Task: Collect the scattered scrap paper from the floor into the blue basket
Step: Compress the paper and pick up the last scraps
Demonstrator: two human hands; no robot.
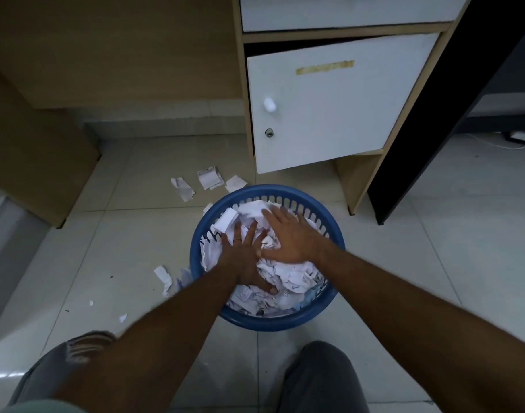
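Tiled floor [136, 234] keeps few scraps [209, 178]; both hands, left hand [246, 254] and right hand [288, 236], fingers spread, press paper [288, 278] into the nearly full blue basket [213, 222].

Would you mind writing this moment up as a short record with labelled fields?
basket: blue basket on the tiled floor, heaped with scrap paper
left hand: fingers spread, pressing the paper down
right hand: flat on the heap, fingers straight
paper beyond basket: loose scraps
paper left of basket: more scraps
behind: white cabinet door, shut
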